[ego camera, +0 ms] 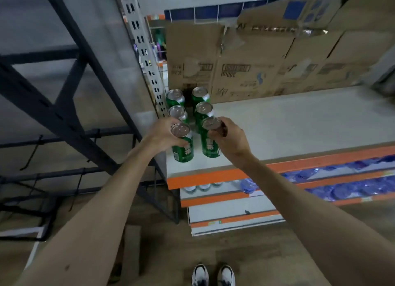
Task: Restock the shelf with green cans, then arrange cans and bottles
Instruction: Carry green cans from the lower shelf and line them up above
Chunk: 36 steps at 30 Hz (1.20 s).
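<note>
Several green cans stand in two rows at the left end of a white shelf (299, 125) with an orange front edge. My left hand (161, 135) grips the front left can (183, 145) near its top. My right hand (229, 139) grips the front right can (210, 142), fingers curled round its upper part. Both front cans stand upright near the shelf's front edge. Behind them are two more cans in each row, such as the rear left can (175, 97) and the rear right can (200, 94).
Cardboard boxes (256, 61) line the back of the shelf. A grey perforated upright (145, 57) and a dark metal rack (64, 114) stand to the left. Lower shelves hold can tops (203, 187) and blue-wrapped water bottles (352, 187). My shoes (213, 275) are on the floor below.
</note>
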Tool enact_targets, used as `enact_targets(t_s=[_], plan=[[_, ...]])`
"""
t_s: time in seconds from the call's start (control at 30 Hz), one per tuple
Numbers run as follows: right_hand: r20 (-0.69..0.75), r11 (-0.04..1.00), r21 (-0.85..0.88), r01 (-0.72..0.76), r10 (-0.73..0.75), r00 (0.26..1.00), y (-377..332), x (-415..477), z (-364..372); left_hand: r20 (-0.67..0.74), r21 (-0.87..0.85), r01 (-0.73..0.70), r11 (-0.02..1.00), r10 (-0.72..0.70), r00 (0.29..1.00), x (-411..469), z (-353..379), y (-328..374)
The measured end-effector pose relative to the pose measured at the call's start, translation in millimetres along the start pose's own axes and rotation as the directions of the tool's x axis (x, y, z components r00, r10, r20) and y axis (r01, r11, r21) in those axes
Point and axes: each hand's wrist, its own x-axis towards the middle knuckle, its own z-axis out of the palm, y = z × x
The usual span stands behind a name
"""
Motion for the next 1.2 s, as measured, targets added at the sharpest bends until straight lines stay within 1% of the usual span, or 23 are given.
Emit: enact_targets(t_s=[0.13, 0.27, 0.33, 0.43, 0.53, 0.63, 0.73, 0.8, 0.87, 0.97, 1.1, 1.2], plan=[[0.007, 0.999, 0.041, 0.007, -0.007, 1.000, 19.4, 7.9, 18.4, -0.014, -0.004, -0.052, 0.999, 0.052, 0.999, 10.0, 12.0, -17.3], [-0.016, 0.995, 0.100, 0.013, -0.012, 1.000, 30.1, 10.1, 30.1, -0.045, -0.075, -0.088, 0.993, 0.085, 0.995, 13.9, 21.9, -24.8], [-0.012, 0.993, 0.120, 0.017, -0.016, 1.000, 32.7, 9.1, 31.5, -0.031, -0.068, -0.100, 0.993, 0.098, 0.995, 14.4, 24.9, -26.4], [0.038, 0.990, 0.141, 0.029, -0.035, 0.999, 35.5, 3.7, 29.9, 0.001, -0.055, -0.100, 0.993, 0.100, 0.995, 12.0, 25.4, -29.1], [0.075, 0.994, 0.102, 0.033, -0.041, 0.996, 34.1, 3.3, 23.4, -0.009, -0.116, -0.075, 0.990, 0.074, 0.997, 3.9, 24.2, -27.0], [0.069, 0.998, 0.046, 0.041, -0.045, 0.997, 28.3, 4.6, 17.5, -0.087, -0.171, -0.059, 0.983, 0.045, 0.995, -1.6, 27.2, -22.3], [0.063, 0.996, -0.065, 0.059, -0.055, 0.996, 21.1, 6.5, 15.5, -0.124, -0.071, -0.099, 0.993, 0.090, 0.988, -3.2, 27.3, -16.9], [0.064, 0.988, -0.139, 0.068, -0.059, 0.996, 17.7, 9.7, 15.0, -0.118, -0.023, -0.104, 0.994, 0.101, 0.988, -3.7, 24.1, -16.9], [0.075, 0.980, -0.168, 0.102, -0.091, 0.993, 18.2, 12.7, 14.9, -0.097, 0.004, -0.112, 0.994, 0.112, 0.989, -3.6, 19.7, -19.7], [0.100, 0.976, -0.164, 0.139, -0.124, 0.987, 21.7, 15.3, 16.3, -0.073, 0.009, -0.128, 0.992, 0.128, 0.989, -4.2, 15.2, -22.5], [0.127, 0.982, -0.109, 0.153, -0.139, 0.982, 21.7, 18.2, 14.9, -0.085, 0.002, -0.135, 0.991, 0.135, 0.987, -4.2, 15.0, -21.0], [0.118, 0.984, -0.092, 0.151, -0.140, 0.983, 21.4, 17.1, 13.8, -0.073, -0.002, -0.143, 0.990, 0.143, 0.987, -4.1, 13.9, -22.0]])
